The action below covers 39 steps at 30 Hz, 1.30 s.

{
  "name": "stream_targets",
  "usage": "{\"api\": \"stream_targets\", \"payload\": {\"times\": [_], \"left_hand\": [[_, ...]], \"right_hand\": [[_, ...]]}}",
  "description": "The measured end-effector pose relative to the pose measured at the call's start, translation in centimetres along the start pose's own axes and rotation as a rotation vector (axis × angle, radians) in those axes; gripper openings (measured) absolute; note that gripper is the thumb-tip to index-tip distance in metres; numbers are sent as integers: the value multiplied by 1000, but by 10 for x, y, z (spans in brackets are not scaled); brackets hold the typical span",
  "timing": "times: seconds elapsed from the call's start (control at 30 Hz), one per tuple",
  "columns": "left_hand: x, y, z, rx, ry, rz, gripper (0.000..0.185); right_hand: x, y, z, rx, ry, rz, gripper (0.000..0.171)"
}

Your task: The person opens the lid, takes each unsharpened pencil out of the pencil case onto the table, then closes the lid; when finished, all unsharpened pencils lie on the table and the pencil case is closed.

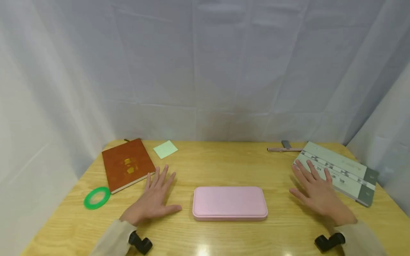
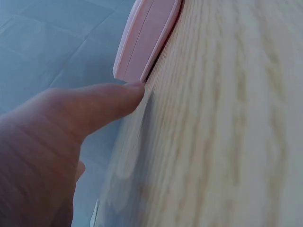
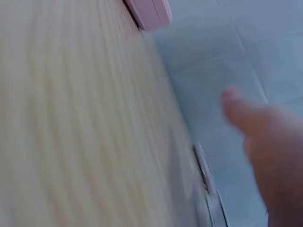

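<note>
A pink rounded case (image 1: 229, 202), its lid down, lies on the wooden table between the two hands. To its left, my left hand (image 1: 153, 199) is spread palm down, thumb pointing toward the case, fingertips close to a brown notebook (image 1: 128, 165). In the left wrist view the thumb (image 2: 106, 101) appears in front of the end of the pink case (image 2: 149, 40). My right hand (image 1: 320, 193) is spread with nothing in it, its fingers over the near edge of a pale green book (image 1: 339, 167). The right wrist view shows that thumb (image 3: 251, 116) blurred.
A green ring of tape (image 1: 97, 198) lies beside the brown notebook. Behind it is a light green sticky note (image 1: 165, 149). At the back right, a pen (image 1: 283, 149) lies by a small grey object (image 1: 286, 144). White curtains (image 1: 224, 71) enclose the table's back and sides.
</note>
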State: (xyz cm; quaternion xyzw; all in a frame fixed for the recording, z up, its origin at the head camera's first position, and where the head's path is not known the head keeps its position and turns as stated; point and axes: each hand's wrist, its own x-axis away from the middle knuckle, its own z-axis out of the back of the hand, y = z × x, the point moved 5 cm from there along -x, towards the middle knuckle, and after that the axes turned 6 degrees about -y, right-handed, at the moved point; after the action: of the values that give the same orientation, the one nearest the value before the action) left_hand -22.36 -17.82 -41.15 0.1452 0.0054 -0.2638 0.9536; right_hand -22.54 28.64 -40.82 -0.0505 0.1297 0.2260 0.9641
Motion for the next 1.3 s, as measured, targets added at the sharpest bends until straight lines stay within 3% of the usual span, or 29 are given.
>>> {"api": "stream_targets", "payload": {"times": [0.1, 0.3, 0.47, 0.6, 1.0, 1.13, 1.3], "left_hand": [[0, 4, -2, 41, 10, -46, 103], [-5, 26, -17, 169, -53, -144, 108], [-7, 48, -29, 310, -57, -210, 101], [-6, 60, -35, 349, -34, -242, 98], [-6, 70, -34, 320, 102, -239, 73], [-7, 68, -34, 381, 111, -215, 67], [-12, 64, -33, 558, 100, -119, 91]], "right_hand": [[-5, -20, -2, -80, 33, 79, 75], [-13, -74, -6, -202, 52, 253, 75], [-9, -111, -8, -244, 7, 323, 72], [-6, -126, -12, -260, -33, 336, 65], [-4, -131, -11, -232, 2, 371, 57], [-6, -139, -7, -205, 41, 387, 52], [-13, -150, -3, -192, 87, 420, 43]]}}
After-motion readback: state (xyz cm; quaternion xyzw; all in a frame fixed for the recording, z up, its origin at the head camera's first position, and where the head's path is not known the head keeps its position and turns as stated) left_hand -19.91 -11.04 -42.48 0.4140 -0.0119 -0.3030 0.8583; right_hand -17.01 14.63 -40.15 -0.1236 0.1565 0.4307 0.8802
